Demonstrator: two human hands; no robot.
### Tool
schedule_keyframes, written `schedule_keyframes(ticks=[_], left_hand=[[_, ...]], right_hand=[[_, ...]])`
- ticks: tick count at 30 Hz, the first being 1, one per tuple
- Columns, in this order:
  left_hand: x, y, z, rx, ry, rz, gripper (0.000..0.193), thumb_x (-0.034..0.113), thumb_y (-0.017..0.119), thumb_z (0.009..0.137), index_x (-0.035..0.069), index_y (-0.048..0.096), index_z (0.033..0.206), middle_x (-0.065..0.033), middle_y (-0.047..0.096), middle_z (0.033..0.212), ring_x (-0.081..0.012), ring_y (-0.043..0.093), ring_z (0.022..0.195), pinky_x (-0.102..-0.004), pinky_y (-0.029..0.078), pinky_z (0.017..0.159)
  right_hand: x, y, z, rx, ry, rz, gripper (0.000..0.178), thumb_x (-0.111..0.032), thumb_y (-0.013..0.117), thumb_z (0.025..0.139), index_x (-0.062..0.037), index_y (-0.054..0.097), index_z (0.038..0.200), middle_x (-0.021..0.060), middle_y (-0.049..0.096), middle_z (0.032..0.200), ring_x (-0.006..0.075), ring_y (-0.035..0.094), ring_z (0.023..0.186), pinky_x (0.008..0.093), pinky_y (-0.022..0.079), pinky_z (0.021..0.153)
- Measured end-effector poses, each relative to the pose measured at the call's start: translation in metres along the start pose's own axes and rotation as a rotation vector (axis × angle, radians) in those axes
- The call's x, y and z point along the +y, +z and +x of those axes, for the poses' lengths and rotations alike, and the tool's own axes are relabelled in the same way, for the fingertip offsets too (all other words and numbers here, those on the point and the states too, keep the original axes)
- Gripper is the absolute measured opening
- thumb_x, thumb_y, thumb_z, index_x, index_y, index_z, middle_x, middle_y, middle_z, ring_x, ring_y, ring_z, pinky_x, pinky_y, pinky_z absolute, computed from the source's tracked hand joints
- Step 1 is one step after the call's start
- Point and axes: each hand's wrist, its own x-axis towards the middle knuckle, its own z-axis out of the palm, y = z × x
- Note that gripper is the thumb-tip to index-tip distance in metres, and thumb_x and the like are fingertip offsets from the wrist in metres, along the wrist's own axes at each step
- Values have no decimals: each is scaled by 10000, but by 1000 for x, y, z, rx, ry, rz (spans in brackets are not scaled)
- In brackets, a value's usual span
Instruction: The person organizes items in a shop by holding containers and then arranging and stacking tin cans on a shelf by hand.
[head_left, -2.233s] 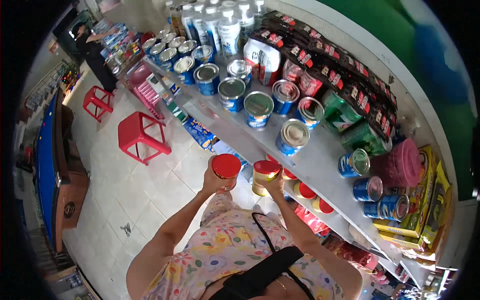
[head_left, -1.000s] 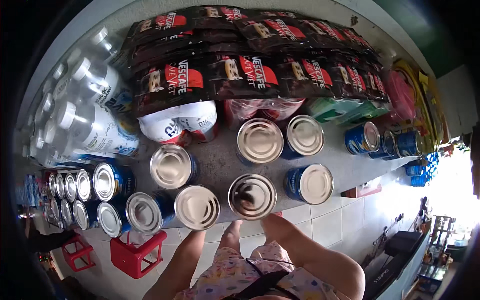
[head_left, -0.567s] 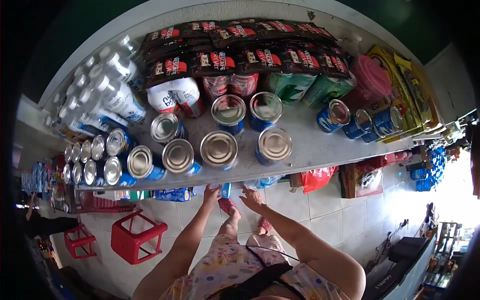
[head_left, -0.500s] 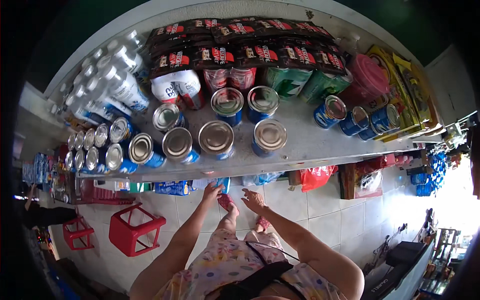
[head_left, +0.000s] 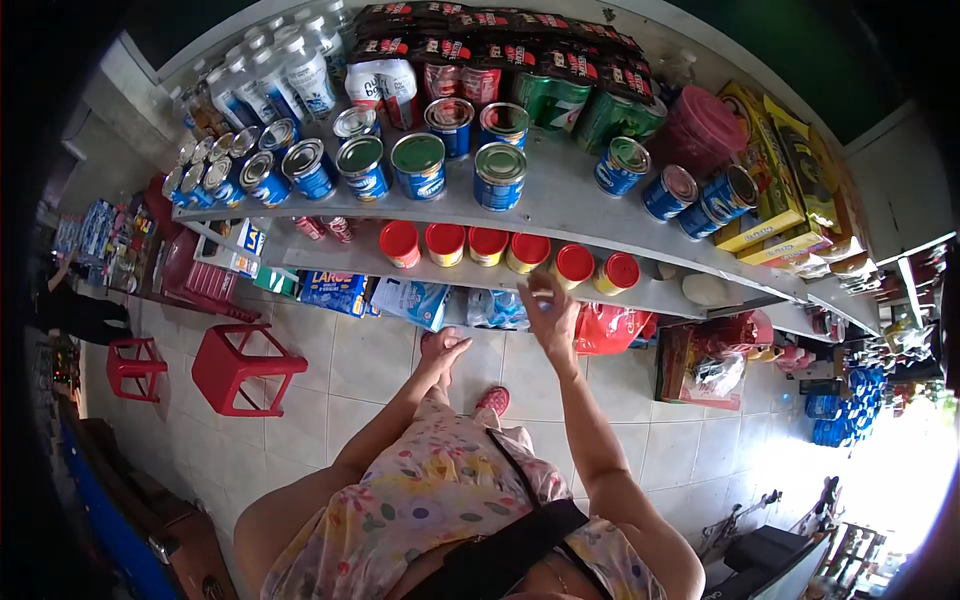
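The right hand's fingers [head_left: 537, 290] are loosely bent and a little parted, with nothing visibly held; the right hand [head_left: 553, 322] is just in front of a row of six yellow cylindrical tubs with round red lids [head_left: 529, 250], and I cannot tell whether it touches one. The left hand [head_left: 440, 358] has its fingers stretched out, empty, below the tubs' grey metal lower shelf [head_left: 352, 258]. Above, blue cylindrical tins with silver rims [head_left: 499, 180] line the grey upper shelf [head_left: 565, 200].

2 red stools [head_left: 212, 372] on tiled floor [head_left: 670, 450]; pink tub [head_left: 705, 138] beside yellow boxes [head_left: 762, 229].
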Motion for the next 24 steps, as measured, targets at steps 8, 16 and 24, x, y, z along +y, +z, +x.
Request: schedule_keyframes(ticks=[8,16,24], left_hand=[[170,6,-28,423,887,161,383,127,700,833,9,551,1165,-143,628,1098,-227,635,967,-323,523,809],[244,-11,-5,619,1030,195,629,130,701,831,15,369,1352,-183,435,1338,-276,474,1210,-385,466,958],[259,-19,39,760,1064,386,844,204,749,778,-53,236,1398,-272,379,1353,-375,390,1270,-423,342,1048]], right_hand=[[-54,33,103,119,-245,-75,865,-194,805,682,-10,313,1369,222,482,1284,311,531,1142,376,454,932],[-54,62,123,60,-67,-18,874,-151,820,614,-13,335,1328,244,531,1213,399,539,1105,428,442,938],[-27,39,154,388,-39,-127,887,-257,879,555,-33,406,1272,196,587,1127,347,584,1042,408,447,905]])
